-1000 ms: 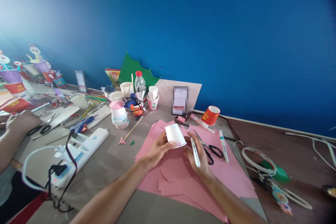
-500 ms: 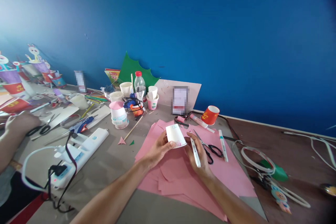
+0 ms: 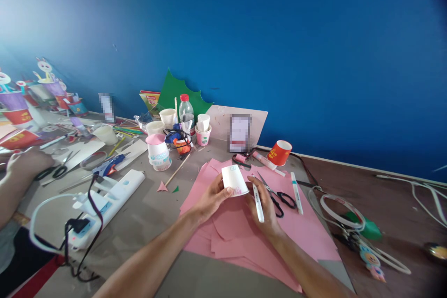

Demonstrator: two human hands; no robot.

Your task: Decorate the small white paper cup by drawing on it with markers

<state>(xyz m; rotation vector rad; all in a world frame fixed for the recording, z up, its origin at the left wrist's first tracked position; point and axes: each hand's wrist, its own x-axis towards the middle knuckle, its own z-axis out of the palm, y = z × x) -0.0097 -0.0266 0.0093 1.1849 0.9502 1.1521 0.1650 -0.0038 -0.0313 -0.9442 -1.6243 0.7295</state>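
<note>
My left hand (image 3: 209,198) grips a white paper cup (image 3: 233,179) upside down, its rim turned toward my right hand. My right hand (image 3: 263,207) is closed round a white marker pen (image 3: 258,202) and its fingertips touch the cup's rim. Both hands hover over a spread of pink paper sheets (image 3: 240,230) on the grey table. Black-handled scissors (image 3: 277,195) and a second white pen (image 3: 296,186) lie on the pink paper just right of my right hand.
A red paper cup (image 3: 280,152) lies tipped near the wall. Stacked pink cups (image 3: 157,151), a water bottle (image 3: 186,111), a glue gun (image 3: 108,166) and a white power strip (image 3: 108,195) sit to the left. Another person's hand (image 3: 26,163) rests by scissors at far left. White cables (image 3: 349,223) lie to the right.
</note>
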